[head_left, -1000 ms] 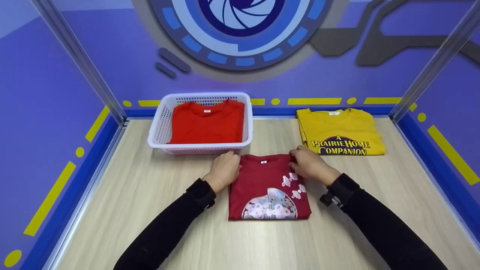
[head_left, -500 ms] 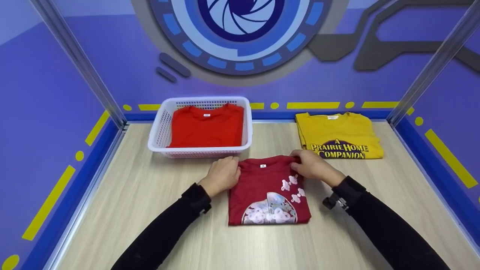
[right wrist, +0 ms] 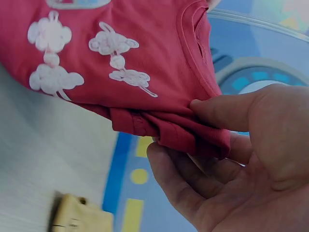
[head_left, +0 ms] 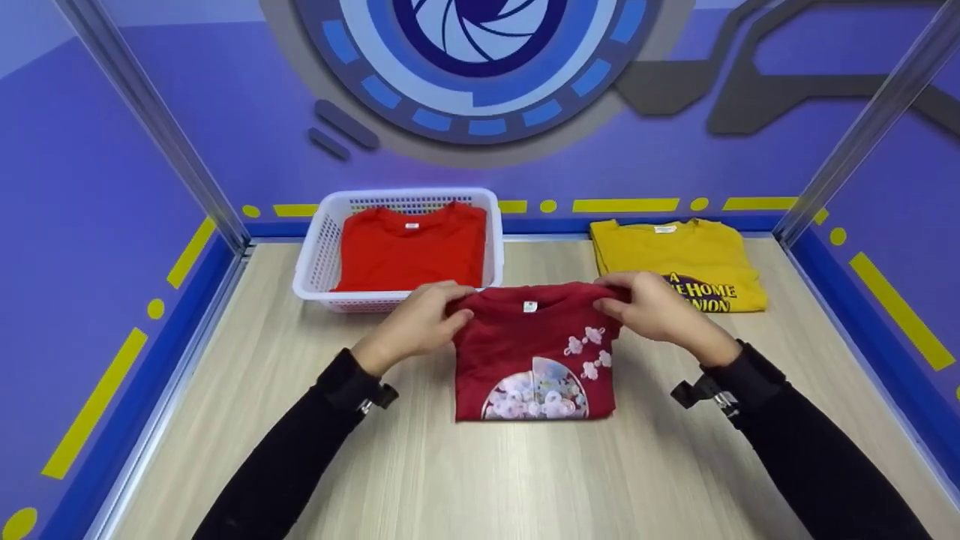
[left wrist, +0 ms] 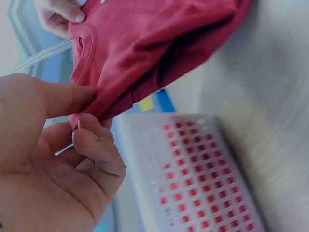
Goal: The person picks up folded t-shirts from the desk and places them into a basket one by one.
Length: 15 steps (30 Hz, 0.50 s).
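A folded dark red T-shirt [head_left: 502,345] with a pale floral print hangs between both hands, its collar edge raised off the table. My left hand [head_left: 424,322] pinches its left shoulder corner between thumb and fingers; the left wrist view shows the thumb on top of the cloth [left wrist: 125,53]. On the other shoulder corner, my right hand [head_left: 656,311] has the same pinch, with the folded layers [right wrist: 169,130] bunched between thumb and fingers in the right wrist view. The left hand overlaps the front of a white basket [head_left: 330,296], the right hand the yellow T-shirt [head_left: 637,251].
Inside the white basket lies a folded bright red T-shirt [head_left: 412,255]. The yellow shirt is folded at the back right of the wooden table [head_left: 525,480]. Purple-blue panels [head_left: 555,176] with metal corner posts enclose the table at the back and sides.
Both hands have lifted the collar end of the dark red T-shirt from the table. The shirt now overlaps the basket's front corner, and the wrists have spread outward.
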Motion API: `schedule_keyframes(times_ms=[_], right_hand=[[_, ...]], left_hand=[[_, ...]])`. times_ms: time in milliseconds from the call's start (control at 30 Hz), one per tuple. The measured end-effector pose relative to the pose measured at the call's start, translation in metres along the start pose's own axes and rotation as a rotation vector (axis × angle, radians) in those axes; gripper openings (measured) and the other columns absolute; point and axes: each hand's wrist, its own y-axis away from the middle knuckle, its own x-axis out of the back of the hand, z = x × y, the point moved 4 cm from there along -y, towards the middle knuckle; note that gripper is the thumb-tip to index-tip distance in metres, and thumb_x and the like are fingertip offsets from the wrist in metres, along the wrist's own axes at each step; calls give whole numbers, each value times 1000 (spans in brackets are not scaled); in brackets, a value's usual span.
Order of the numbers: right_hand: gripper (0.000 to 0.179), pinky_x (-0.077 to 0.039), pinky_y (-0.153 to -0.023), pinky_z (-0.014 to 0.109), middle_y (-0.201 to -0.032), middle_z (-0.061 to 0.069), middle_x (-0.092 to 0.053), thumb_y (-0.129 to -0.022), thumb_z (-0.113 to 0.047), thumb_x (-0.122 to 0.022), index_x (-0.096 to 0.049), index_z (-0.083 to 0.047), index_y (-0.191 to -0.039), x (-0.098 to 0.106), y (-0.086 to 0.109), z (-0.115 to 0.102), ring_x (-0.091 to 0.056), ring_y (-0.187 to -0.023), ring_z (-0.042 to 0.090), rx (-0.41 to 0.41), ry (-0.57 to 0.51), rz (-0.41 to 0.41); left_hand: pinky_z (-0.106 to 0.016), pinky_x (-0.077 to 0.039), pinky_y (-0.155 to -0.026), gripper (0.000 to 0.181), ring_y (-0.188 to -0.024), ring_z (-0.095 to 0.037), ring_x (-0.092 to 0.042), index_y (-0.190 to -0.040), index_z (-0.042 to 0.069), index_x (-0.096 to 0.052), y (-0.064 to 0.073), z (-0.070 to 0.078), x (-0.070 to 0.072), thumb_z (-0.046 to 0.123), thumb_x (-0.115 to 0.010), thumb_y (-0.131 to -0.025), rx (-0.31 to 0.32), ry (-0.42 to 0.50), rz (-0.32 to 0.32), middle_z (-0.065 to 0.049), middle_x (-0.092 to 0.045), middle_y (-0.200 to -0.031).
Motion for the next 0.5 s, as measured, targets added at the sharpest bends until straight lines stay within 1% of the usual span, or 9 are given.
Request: schedule_keyframes(times_ms=[67, 133, 233, 300, 367, 467, 500], right_hand=[[21, -55, -70, 26, -97, 10, -76, -107, -19, -73, -79, -8, -124, 7, 3, -8, -65, -80, 20, 15, -14, 20], [19, -55, -69, 25, -96, 10, -76, -107, -19, -73, -79, -9, -122, 12, 5, -16, -65, -79, 21, 28, -29, 34], [16, -56, -69, 24, -95, 10, -77, -107, -19, -74, -80, -11, -120, 17, 5, -28, -66, -78, 22, 55, -40, 64], [16, -59, -69, 23, -96, 9, -78, -107, -18, -74, -80, -11, -120, 19, 4, -36, -70, -77, 23, 86, -48, 85], [16, -60, -65, 23, -97, 10, -80, -106, -17, -74, -80, -11, -121, 20, 3, -43, -73, -74, 25, 122, -52, 107], [18, -59, -57, 24, -101, 11, -80, -106, -16, -74, -79, -11, -123, 22, -1, -53, -72, -65, 25, 178, -53, 141], [19, -58, -56, 24, -102, 11, -80, -106, -16, -75, -79, -11, -124, 22, -3, -56, -71, -65, 23, 198, -42, 157]], left_hand=[[-46, -55, -108, 31, -117, -28, -68, -133, 9, -76, -1, 2, 10, 18, -68, -104, -10, 11, 38, -8, -77, -124], [-44, -54, -100, 27, -111, -26, -64, -125, 11, -77, -1, 4, 18, 18, -69, -101, -18, 25, 81, -6, -77, -119], [-40, -51, -92, 22, -105, -23, -61, -120, 12, -76, 0, 5, 32, 17, -68, -99, -27, 80, 136, -5, -75, -113], [-39, -52, -90, 22, -103, -22, -62, -119, 12, -76, 1, 5, 41, 14, -68, -99, -41, 119, 166, -6, -74, -113], [-38, -53, -89, 21, -102, -22, -63, -120, 11, -76, 2, 5, 50, 12, -68, -100, -56, 149, 189, -7, -73, -113], [-37, -54, -88, 21, -101, -21, -65, -121, 12, -77, 5, 4, 63, 11, -69, -101, -74, 159, 217, -6, -73, -114], [-37, -55, -88, 21, -102, -21, -65, -121, 12, -77, 6, 3, 68, 11, -69, -102, -76, 157, 223, -6, -73, -115]])
